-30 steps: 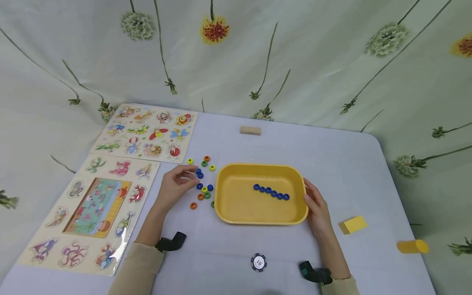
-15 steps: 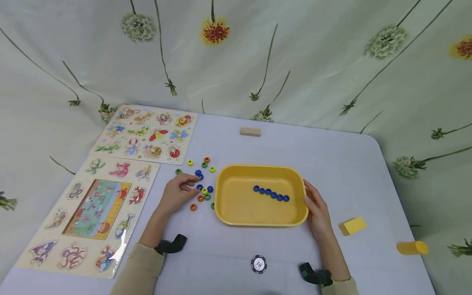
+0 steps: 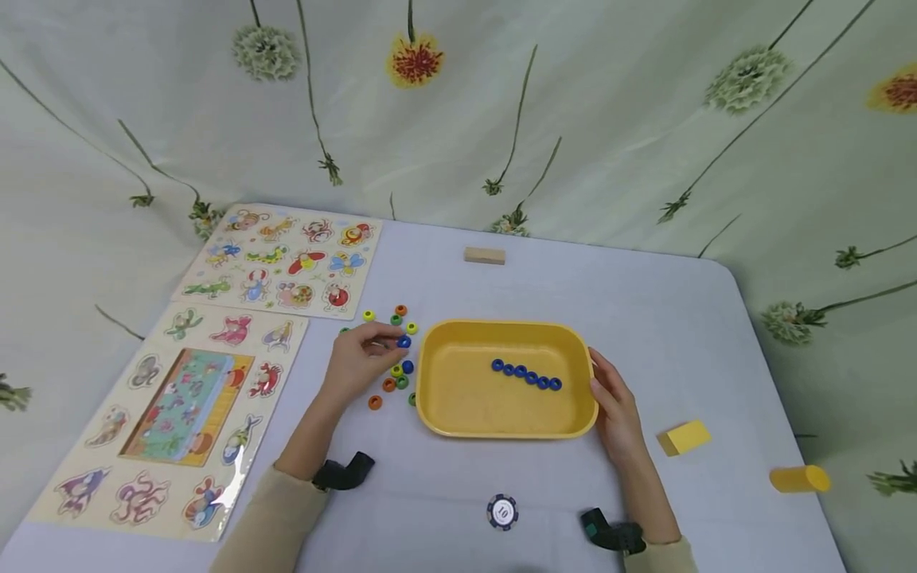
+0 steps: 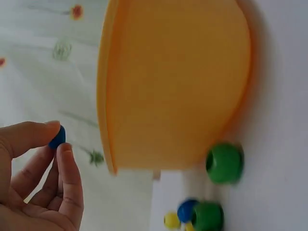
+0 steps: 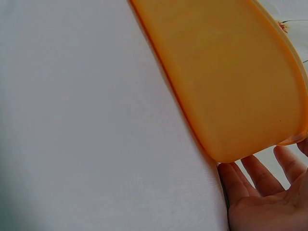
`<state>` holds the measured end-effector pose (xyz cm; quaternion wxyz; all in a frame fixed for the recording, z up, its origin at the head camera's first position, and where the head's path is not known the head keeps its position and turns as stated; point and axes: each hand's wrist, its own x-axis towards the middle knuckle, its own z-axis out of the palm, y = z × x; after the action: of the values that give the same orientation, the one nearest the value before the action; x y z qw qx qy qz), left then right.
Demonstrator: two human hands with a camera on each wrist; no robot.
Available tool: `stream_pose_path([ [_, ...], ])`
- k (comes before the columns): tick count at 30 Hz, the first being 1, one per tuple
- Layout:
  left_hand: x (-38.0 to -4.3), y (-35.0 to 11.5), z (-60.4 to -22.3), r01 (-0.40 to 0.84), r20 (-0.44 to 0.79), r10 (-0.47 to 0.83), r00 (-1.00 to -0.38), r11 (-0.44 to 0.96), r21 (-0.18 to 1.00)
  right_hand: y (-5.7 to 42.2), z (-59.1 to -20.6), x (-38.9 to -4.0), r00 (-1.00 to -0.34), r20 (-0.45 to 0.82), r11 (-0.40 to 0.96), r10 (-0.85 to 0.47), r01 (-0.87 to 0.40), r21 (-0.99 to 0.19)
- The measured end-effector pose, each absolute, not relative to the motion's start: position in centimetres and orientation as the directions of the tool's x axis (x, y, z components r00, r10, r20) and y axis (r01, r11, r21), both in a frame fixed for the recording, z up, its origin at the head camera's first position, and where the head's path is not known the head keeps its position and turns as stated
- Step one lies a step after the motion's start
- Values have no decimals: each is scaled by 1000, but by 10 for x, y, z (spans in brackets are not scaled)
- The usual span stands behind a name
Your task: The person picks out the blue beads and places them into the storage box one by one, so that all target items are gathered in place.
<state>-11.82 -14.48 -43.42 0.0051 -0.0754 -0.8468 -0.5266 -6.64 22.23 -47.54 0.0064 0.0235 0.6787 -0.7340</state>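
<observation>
My left hand [image 3: 364,358] pinches a blue bead [image 4: 57,138] between thumb and fingertip, raised beside the left end of a yellow tray [image 3: 466,426]. Inside the tray, several blue beads [image 3: 531,377] form a slanting row. Loose beads lie around the left hand: a blue one [image 3: 407,367], green ones [image 4: 224,162], orange ones [image 3: 376,403] and yellow ones [image 3: 411,328]. The hand may hide others. At the opposite end, my right hand [image 3: 618,406] holds the tray, thumb at the rim and fingers against the outer wall [image 5: 231,86].
Two picture puzzle boards [image 3: 286,263] lie at the left. A wooden block [image 3: 484,255] sits behind the tray. A poker chip [image 3: 502,512] lies in front. To the right are a yellow block [image 3: 684,438] and a yellow cylinder [image 3: 800,478].
My left hand has reached down among the loose beads, then moved up and right with a blue bead between its fingers. The right hand and tray have stayed put.
</observation>
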Motion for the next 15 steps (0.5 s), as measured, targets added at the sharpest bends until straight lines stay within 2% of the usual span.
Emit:
stream_pose_path([
  [3,-120,-110,-415,160,81,237,-968,337,928,224,-475,-67,-999,-31,-73,16,30,-997],
  [5,-123,-86,-413,187,71,336,-939,329,926,225,-475,-67,-1000,-23,-77,3,23,-997],
  [10,-128,-41,-433,216,-13,470,-883,430,877,223,-476,-68,-999,-30,-91,-17,32,-995],
  [15,-130,-20,-446,261,-51,514,-856,516,816,223,-475,-66,-999,-38,-80,10,37,-996],
])
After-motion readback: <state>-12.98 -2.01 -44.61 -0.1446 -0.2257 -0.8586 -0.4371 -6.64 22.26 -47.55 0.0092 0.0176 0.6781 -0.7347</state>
